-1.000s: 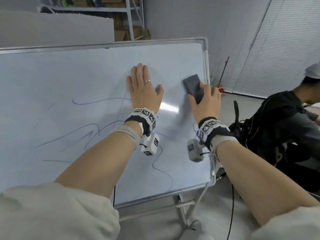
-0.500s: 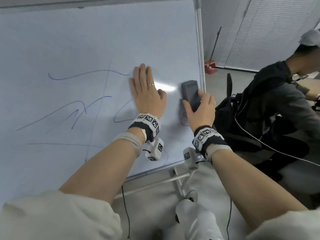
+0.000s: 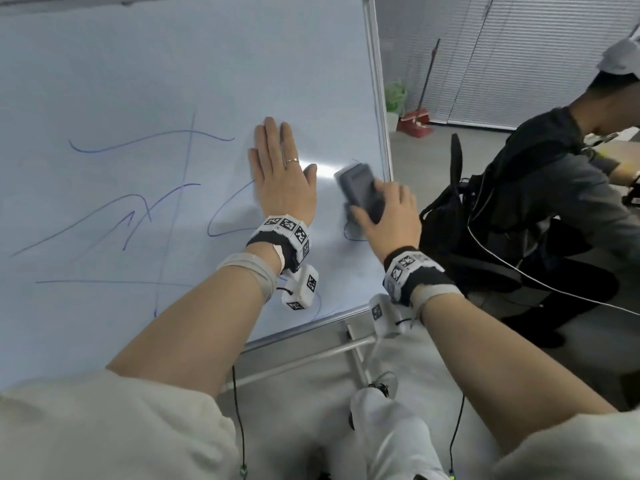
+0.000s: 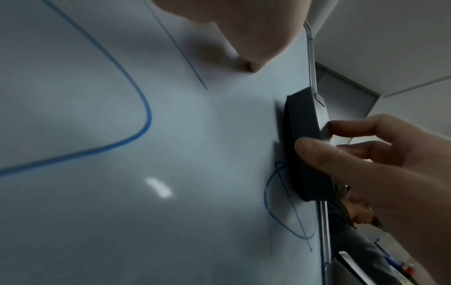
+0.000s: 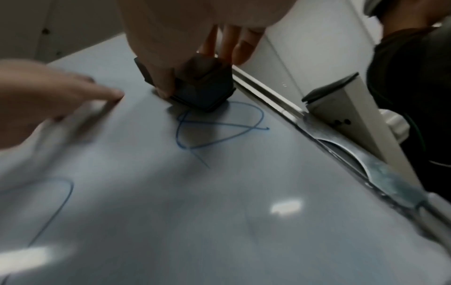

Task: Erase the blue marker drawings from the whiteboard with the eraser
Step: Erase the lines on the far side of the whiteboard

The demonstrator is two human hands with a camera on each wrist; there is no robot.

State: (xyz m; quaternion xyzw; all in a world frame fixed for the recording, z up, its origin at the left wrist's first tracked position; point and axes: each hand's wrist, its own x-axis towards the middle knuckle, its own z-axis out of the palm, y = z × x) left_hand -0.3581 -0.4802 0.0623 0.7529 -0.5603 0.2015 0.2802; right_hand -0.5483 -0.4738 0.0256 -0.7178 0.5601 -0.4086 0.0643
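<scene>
A whiteboard (image 3: 104, 64) on a metal stand carries several blue marker lines (image 3: 145, 140). My left hand (image 3: 280, 181) lies flat on the board with straight fingers, covering part of a blue curve (image 3: 225, 216). My right hand (image 3: 384, 216) grips a dark grey eraser (image 3: 360, 192) and presses it on the board beside the right frame. In the right wrist view the eraser (image 5: 205, 90) sits just above a blue loop (image 5: 219, 127). The left wrist view shows the eraser (image 4: 305, 146) edge-on against the board, the loop (image 4: 280, 204) below it.
A person in dark clothes (image 3: 554, 188) sits close to the right of the board, with a black bag (image 3: 457, 216) and a white cable (image 3: 519, 271). The board's metal frame (image 3: 379, 98) and stand leg (image 3: 311, 355) are near my right wrist. A red dustpan (image 3: 415, 124) stands by the wall.
The view has dropped and shifted right. My right hand has slid the eraser down along the board's right edge toward the blue loop. My left hand has stayed flat on the board.
</scene>
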